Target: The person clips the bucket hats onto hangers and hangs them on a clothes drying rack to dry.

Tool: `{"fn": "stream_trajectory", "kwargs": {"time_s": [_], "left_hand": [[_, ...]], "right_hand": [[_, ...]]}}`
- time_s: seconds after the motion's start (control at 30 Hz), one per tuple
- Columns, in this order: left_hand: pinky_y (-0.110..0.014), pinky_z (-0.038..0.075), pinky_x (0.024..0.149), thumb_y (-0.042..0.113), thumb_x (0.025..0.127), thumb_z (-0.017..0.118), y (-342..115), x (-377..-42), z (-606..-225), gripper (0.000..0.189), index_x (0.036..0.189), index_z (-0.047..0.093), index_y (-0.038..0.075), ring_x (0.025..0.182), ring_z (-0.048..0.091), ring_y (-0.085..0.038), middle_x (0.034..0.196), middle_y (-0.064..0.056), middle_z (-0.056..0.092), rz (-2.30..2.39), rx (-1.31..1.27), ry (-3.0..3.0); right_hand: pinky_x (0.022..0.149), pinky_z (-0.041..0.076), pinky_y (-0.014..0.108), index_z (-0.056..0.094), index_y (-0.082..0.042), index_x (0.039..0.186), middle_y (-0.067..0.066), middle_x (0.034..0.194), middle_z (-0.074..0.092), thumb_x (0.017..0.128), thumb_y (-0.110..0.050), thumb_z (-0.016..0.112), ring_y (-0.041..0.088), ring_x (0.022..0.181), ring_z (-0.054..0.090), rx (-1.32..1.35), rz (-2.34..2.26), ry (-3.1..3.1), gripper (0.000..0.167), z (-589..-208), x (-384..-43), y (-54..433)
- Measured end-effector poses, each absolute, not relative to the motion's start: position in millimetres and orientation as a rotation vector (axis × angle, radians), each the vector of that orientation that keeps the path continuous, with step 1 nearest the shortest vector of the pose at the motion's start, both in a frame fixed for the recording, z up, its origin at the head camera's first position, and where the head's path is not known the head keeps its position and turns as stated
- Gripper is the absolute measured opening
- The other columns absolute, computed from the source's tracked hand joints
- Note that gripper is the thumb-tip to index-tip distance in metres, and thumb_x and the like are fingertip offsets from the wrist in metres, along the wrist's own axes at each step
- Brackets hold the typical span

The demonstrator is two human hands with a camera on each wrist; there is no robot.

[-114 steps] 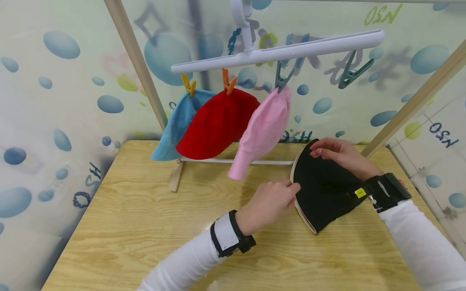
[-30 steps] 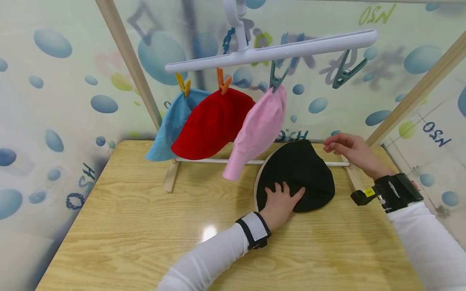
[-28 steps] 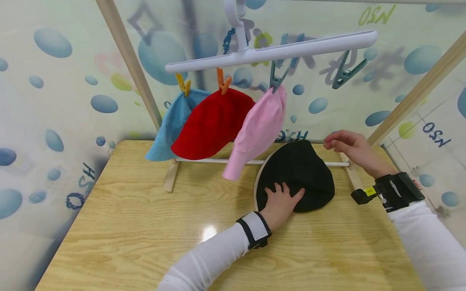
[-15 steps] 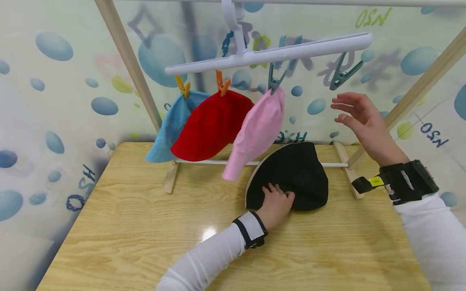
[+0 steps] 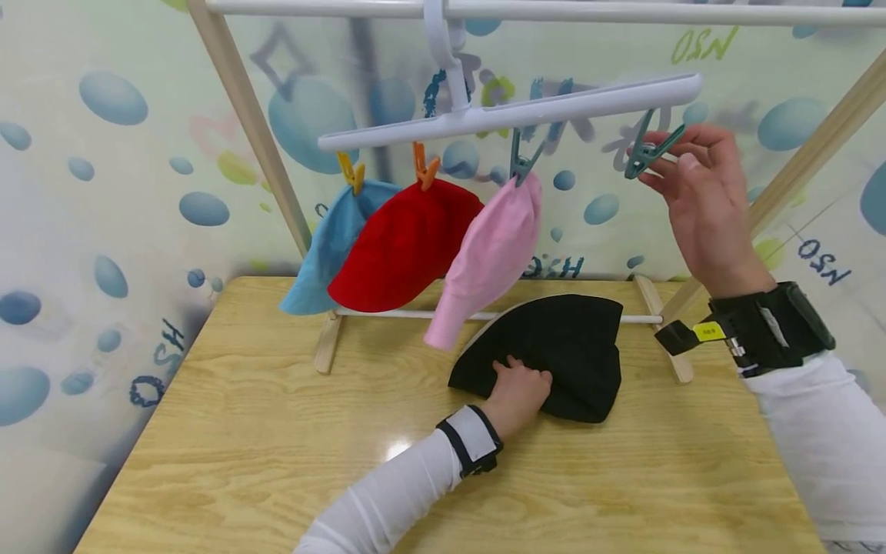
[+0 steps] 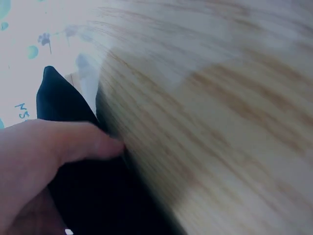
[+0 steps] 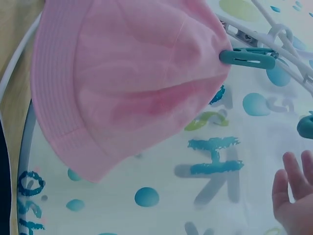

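My left hand (image 5: 519, 396) grips the near side of a black bucket hat (image 5: 571, 346), which is folded flat just above the table. In the left wrist view my thumb lies across the dark cloth; the fingers beneath are mostly hidden. My right hand (image 5: 713, 200) is raised beside an unused green clip (image 5: 647, 154) at the hanger's right end, fingers behind it and spread. The right wrist view shows the fingertips (image 7: 289, 159) a little apart from that clip. A pink bucket hat (image 5: 494, 254) hangs from another green clip (image 5: 521, 161).
A white hanger (image 5: 512, 115) hangs from the rack's top bar (image 5: 623, 11). It also carries a red hat (image 5: 408, 246) on an orange clip and a blue hat (image 5: 332, 246) on a yellow clip. Wooden rack legs (image 5: 249, 123) stand on the table (image 5: 277, 454).
My right hand has risen from beside the black hat to the free green clip. The left hand has moved from pressing flat on the hat to gripping its near side, tilting it up.
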State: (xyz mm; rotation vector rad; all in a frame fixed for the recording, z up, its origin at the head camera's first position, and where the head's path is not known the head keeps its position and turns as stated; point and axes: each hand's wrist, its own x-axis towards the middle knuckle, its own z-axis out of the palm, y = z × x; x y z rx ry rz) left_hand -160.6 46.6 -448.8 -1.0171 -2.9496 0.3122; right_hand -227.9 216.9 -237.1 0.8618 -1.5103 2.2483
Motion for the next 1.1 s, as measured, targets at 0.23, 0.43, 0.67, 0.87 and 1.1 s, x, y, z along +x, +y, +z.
{"fn": "stream_trajectory", "kwargs": {"time_s": [0.23,0.43,0.67,0.87,1.1], "left_hand": [[-0.051,0.050,0.082,0.048,0.085,0.069,49,-157,-448,0.040,0.111,0.066,0.018,0.112,0.059,-0.034,0.113,-0.001,0.068,0.353,-0.998,-2.997],[-0.051,0.048,0.085,0.046,0.087,0.066,51,-156,-450,0.036,0.111,0.065,0.019,0.115,0.057,-0.034,0.114,-0.001,0.067,0.346,-0.978,-3.026],[-0.050,0.046,0.089,0.044,0.092,0.060,51,-154,-448,0.033,0.113,0.062,0.019,0.119,0.054,-0.035,0.120,-0.005,0.065,0.340,-0.988,-3.052],[-0.049,0.047,0.088,0.036,0.096,0.055,49,-152,-446,0.023,0.108,0.060,0.016,0.118,0.054,-0.036,0.120,-0.009,0.065,0.325,-1.001,-3.040],[-0.048,0.048,0.087,0.051,0.090,0.062,47,-152,-449,0.040,0.112,0.060,0.018,0.114,0.057,-0.034,0.118,-0.012,0.065,0.298,-0.995,-3.010]], "right_hand": [[0.098,0.038,0.039,0.043,0.001,0.117,0.023,0.115,0.058,0.094,-0.012,0.061,0.038,0.112,0.056,0.872,2.396,-1.354,0.032,-238,-232,214],[0.101,0.037,0.043,0.043,0.002,0.119,0.027,0.117,0.058,0.093,-0.018,0.064,0.042,0.116,0.052,0.964,2.405,-1.346,0.039,-238,-232,210],[0.098,0.040,0.044,0.042,0.005,0.114,0.030,0.115,0.058,0.094,-0.016,0.063,0.042,0.109,0.056,1.017,2.484,-1.284,0.036,-237,-229,203],[0.095,0.043,0.044,0.044,0.008,0.106,0.029,0.104,0.061,0.094,-0.008,0.059,0.040,0.104,0.057,1.048,2.504,-1.217,0.025,-239,-228,201],[0.099,0.039,0.040,0.046,0.013,0.096,0.027,0.102,0.060,0.092,0.001,0.051,0.039,0.100,0.058,1.012,2.491,-1.183,0.013,-241,-228,197]]}}
